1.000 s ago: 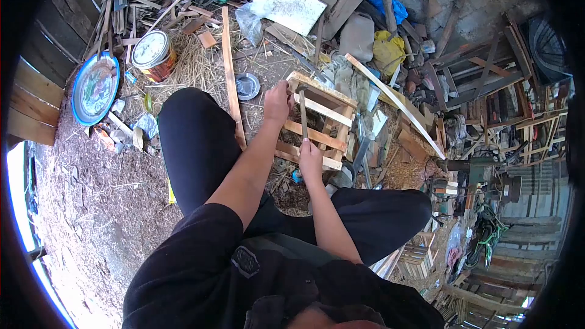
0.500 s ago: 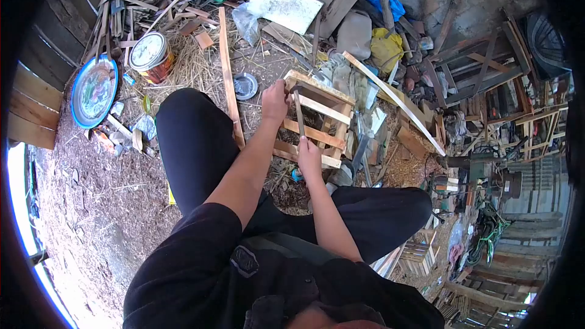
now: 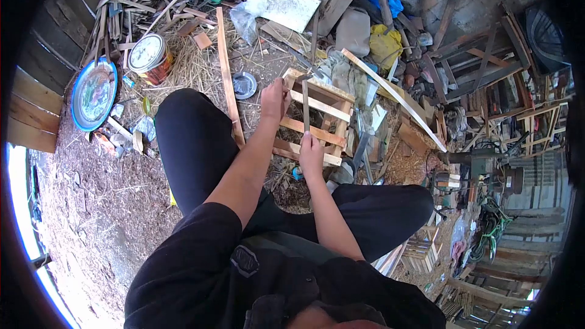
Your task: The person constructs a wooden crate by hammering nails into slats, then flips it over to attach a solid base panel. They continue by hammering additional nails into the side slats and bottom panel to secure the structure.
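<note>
A small slatted wooden crate [image 3: 332, 139] stands on the ground between my bent knees. My right hand [image 3: 311, 155] is wrapped round the lower end of a hammer [image 3: 306, 106]. The hammer's handle points away from me across the crate, and its dark head is over the crate's far left part. At the far left corner of the crate, my left hand [image 3: 275, 99] is closed with fingers pinched together. Whatever those fingers hold, if anything, is too small to make out.
A long wooden strip [image 3: 226, 79] lies left of the crate, beside a small grey dish [image 3: 244, 85]. Farther left are a paint bucket [image 3: 147, 60] and a blue-rimmed tray [image 3: 94, 94]. Another pale strip [image 3: 393, 99] slants to the right. Scrap wood lies around.
The hammer's head has moved up and slightly right, away from my left hand. My right hand has shifted a little with it. My left hand stays at the crate's corner.
</note>
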Tool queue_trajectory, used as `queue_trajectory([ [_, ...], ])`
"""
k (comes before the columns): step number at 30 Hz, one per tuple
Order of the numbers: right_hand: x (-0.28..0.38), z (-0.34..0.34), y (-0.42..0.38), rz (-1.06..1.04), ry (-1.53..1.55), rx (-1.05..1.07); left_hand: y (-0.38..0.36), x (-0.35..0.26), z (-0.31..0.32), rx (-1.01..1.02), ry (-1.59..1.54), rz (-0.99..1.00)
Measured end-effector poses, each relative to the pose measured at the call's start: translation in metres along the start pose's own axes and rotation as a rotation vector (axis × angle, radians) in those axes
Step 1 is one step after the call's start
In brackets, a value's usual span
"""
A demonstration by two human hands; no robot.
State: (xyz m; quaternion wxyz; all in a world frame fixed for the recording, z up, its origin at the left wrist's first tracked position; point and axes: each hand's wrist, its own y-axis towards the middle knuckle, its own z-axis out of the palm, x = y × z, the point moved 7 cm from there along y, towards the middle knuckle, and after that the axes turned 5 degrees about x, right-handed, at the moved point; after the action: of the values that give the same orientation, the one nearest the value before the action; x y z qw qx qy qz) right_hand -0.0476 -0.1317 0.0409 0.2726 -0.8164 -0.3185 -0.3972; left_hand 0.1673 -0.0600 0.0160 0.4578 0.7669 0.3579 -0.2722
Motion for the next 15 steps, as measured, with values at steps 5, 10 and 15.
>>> queue_trajectory([
  [5, -0.024, 0.01, 0.009, 0.07, -0.072, 0.068, 0.001, 0.005, 0.002, 0.027, 0.016, -0.035],
  [10, 0.005, 0.0, 0.002, -0.009, 0.076, -0.017, -0.001, 0.001, 0.0, 0.009, 0.065, -0.015],
  [15, -0.014, 0.009, 0.008, 0.042, -0.017, 0.043, 0.003, 0.004, 0.0, 0.057, 0.073, -0.093],
])
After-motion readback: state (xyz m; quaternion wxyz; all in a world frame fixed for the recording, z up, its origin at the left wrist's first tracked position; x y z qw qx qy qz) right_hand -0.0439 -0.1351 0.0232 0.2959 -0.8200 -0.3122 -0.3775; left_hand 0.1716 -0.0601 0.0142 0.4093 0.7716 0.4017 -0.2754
